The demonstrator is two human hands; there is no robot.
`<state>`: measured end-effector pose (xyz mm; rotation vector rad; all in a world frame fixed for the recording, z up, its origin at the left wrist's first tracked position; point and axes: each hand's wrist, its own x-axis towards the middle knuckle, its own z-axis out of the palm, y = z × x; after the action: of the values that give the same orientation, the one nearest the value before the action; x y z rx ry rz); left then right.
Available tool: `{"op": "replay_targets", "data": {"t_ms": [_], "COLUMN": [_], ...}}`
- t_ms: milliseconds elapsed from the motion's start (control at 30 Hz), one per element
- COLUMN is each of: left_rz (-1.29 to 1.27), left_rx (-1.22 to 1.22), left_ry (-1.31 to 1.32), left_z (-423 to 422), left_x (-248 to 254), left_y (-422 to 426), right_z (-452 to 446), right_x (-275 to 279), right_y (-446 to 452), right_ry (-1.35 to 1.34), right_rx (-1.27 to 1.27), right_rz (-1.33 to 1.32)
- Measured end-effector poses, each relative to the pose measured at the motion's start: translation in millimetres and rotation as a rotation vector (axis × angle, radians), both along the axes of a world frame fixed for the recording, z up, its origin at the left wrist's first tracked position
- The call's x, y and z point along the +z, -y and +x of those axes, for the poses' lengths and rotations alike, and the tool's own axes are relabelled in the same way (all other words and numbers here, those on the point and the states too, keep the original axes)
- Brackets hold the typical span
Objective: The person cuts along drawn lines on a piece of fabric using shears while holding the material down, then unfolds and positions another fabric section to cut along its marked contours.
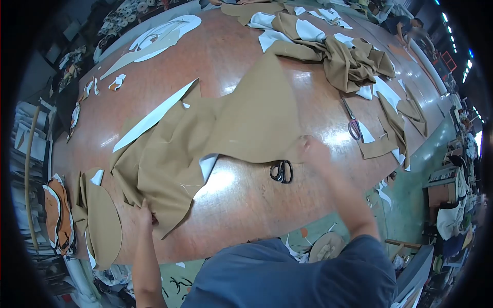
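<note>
A large tan leather-like sheet with a white underside lies across the table, rumpled on its left and flatter on its right. My left hand grips its lower left edge, fingers partly hidden by the folds. At the sheet's right corner, my right hand is closed on the edge and slightly blurred. Black-handled scissors lie just below the sheet, left of my right hand; their blades are hidden under it. Another tan piece hangs over the table's edge at left.
A heap of tan material lies at the far right. Purple-handled scissors rest beside tan offcuts. White curved pieces lie at the back left. A co-worker leans in at the far right.
</note>
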<state>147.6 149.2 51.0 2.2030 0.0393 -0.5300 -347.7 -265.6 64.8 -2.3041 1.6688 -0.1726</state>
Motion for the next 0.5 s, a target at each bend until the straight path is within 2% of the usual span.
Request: {"op": "replay_targets", "data": {"t_ms": [33, 67, 133, 200, 267, 367, 467, 500], "left_rz": [-0.021, -0.026, -0.040, -0.108, -0.100, -0.082, -0.145, -0.137], "left_rx": [-0.021, -0.052, -0.140, -0.104, -0.097, -0.121, -0.098, -0.113], "left_ry": [-0.043, -0.059, -0.088, -0.112, -0.076, -0.153, -0.324, -0.281], "left_z": [4.4, 5.1, 2.9, -9.6, -18.1, 7.6, 48.2, 34.2], "left_x": [-19.1, -31.4, -49.3, -42.2, -37.9, -68.1, -122.4, -109.1], "left_y": [-6.2, -10.9, -12.8, -9.1, -5.2, -22.2, -48.8, -43.4], "right_z": [24.1, 30.8, 48.4, 57.0, 54.9, 21.8, -32.0, -55.2], "right_x": [21.8, -7.1, -31.2, -40.5, -38.2, -34.9, -28.2, -24.7], "right_y": [-45.2, -69.5, -101.2, -111.5, -111.7, -110.3, -121.6, -125.5], "right_ry": [-0.030, -0.046, -0.064, 0.064, 0.061, 0.027, -0.012, -0.028], "right_rx": [-0.075, 0.026, 0.007, -0.057, -0.060, -0.032, 0.019, 0.038], "right_rz": [0.227, 0.114, 0.070, 0.100, 0.102, 0.064, 0.041, 0.040]}}
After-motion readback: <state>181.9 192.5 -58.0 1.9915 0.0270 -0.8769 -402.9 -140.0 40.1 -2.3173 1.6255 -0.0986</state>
